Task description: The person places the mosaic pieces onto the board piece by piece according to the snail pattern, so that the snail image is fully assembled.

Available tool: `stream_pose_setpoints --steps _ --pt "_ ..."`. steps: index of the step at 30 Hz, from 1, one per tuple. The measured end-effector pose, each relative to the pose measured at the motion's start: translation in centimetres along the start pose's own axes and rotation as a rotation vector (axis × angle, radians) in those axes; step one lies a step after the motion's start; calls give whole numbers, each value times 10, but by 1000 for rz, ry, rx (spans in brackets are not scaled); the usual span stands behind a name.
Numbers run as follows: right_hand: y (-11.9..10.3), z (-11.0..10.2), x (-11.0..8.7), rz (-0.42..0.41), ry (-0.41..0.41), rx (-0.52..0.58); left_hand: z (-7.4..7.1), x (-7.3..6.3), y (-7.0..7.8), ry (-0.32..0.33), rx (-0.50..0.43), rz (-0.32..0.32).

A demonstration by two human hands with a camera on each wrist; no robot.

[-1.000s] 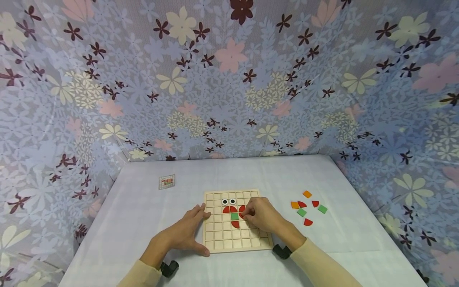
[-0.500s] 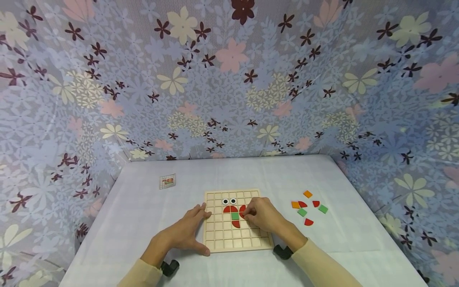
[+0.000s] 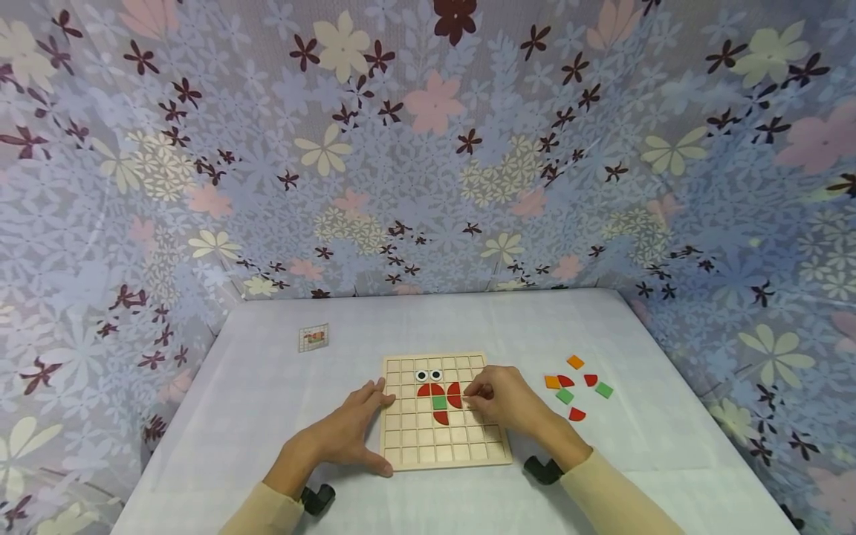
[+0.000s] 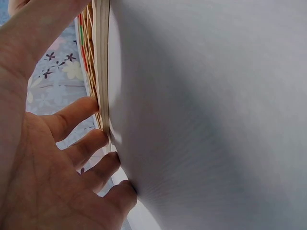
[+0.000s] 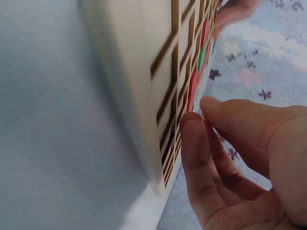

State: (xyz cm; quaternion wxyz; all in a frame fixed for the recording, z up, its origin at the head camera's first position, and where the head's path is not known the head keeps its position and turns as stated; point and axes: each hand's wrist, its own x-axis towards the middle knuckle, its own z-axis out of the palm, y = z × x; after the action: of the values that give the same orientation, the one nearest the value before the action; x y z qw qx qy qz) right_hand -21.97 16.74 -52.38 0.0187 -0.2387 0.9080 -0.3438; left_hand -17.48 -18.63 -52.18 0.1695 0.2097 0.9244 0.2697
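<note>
A wooden grid board lies on the table. Two round eye tiles sit in its upper cells. Below them are red quarter-circle tiles and a green square tile, with another red quarter-circle under the green one. Two more red quarter-circles form a half disc further right. My left hand is spread along the board's left edge, fingertips and thumb at the rim. My right hand hovers just right of the half disc, thumb and forefinger slightly apart with nothing between them.
Loose tiles lie right of the board: orange squares, green squares and red quarter-circles. A small picture card with a grid pattern lies at the back left. Flowered cloth rises behind the table.
My right hand has let go of the red quarter-circle tile and drawn slightly to the right, uncovering the half disc. My left hand stays at the board's edge.
</note>
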Motion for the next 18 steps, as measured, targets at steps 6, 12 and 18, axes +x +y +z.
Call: stream_pose_setpoints --steps 6,12,18 --pt "14 -18 -5 41 33 -26 0 0 0 6 -1 -3" --pt "33 -37 -12 75 65 -76 0 0 0 10 2 -21" --pt "55 -54 -20 104 85 -103 1 0 -2 15 16 -12"
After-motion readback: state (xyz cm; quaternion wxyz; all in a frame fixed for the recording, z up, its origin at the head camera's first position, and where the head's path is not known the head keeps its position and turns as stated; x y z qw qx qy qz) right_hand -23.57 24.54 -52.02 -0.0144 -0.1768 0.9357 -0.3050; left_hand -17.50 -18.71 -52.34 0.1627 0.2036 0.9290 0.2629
